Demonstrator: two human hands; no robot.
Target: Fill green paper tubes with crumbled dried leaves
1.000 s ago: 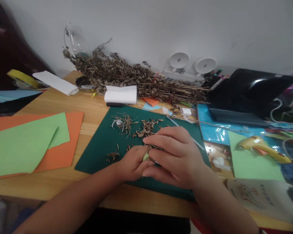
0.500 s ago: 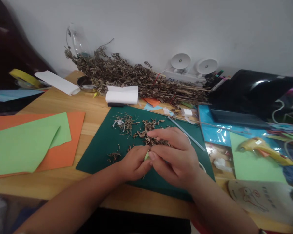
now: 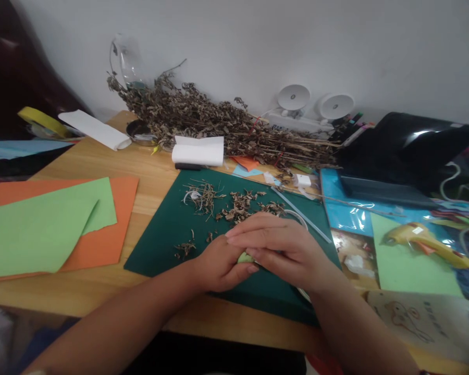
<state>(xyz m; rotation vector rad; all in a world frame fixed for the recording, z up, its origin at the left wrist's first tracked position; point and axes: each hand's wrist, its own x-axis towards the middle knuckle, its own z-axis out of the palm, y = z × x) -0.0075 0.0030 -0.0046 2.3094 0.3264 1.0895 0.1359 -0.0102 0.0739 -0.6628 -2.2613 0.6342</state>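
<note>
My left hand [image 3: 221, 263] is closed around a small light-green piece [image 3: 245, 257], with its thumb along the near side. My right hand [image 3: 283, 247] lies over it, fingers pressed together across the left fingers and thumb against the green piece. Most of that piece is hidden, so I cannot tell its kind. Both hands are above a dark green cutting mat [image 3: 156, 237]. Just beyond them on the mat are crumbled dry leaves [image 3: 240, 204] and a small heap of thin stems [image 3: 206, 198]. A white cord or ring [image 3: 299, 216] shows partly beside my right hand.
A large bundle of dried plants [image 3: 195, 112] lies along the wall behind a white paper roll [image 3: 198, 153]. Green sheet [image 3: 42, 224] and orange sheet [image 3: 121, 213] are at left. A yellow glue gun [image 3: 428, 242] and a printed cloth pouch [image 3: 418, 323] are at right; a clear stick [image 3: 303, 216] crosses the mat.
My right hand has lowered and flattened its fingers over the left hand, where before they were raised and arched. The green piece stays between the hands. The view has shifted slightly.
</note>
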